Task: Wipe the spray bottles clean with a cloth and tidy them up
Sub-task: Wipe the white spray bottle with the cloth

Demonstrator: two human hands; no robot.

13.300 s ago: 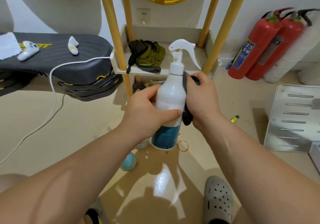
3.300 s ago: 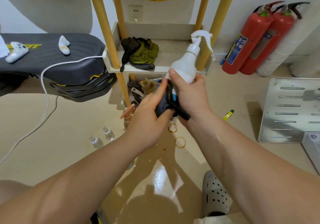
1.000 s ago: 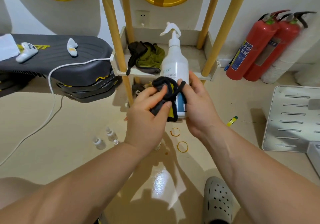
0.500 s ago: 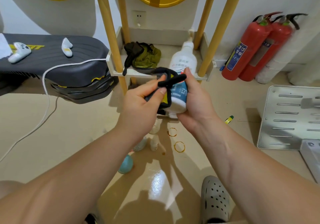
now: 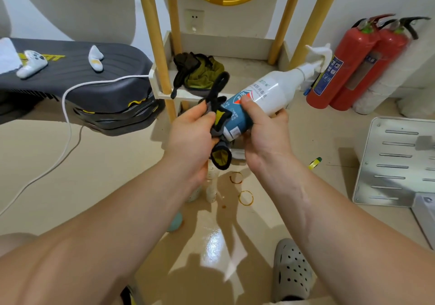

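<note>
Beige floor (image 5: 106, 163) | right grip (image 5: 266, 128) holds tilted spray bottle (image 5: 270, 90); left grip (image 5: 190, 132) pinches cloth (image 5: 219, 113) against its base

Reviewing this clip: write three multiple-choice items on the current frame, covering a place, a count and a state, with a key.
1. Where does the green cloth lie?
A. on the shelf
B. on the floor by the shoe
C. on the metal plate

2. How many red fire extinguishers stand by the wall?
A. one
B. two
C. three

3. How is the spray bottle held?
A. upright
B. upside down
C. tilted, nozzle up to the right

Key:
1 A: it lies bunched on the shelf board.
2 B: two red cylinders stand side by side.
3 C: the right hand grips its slanted body, and the left hand holds the dark cloth at its base.
</note>
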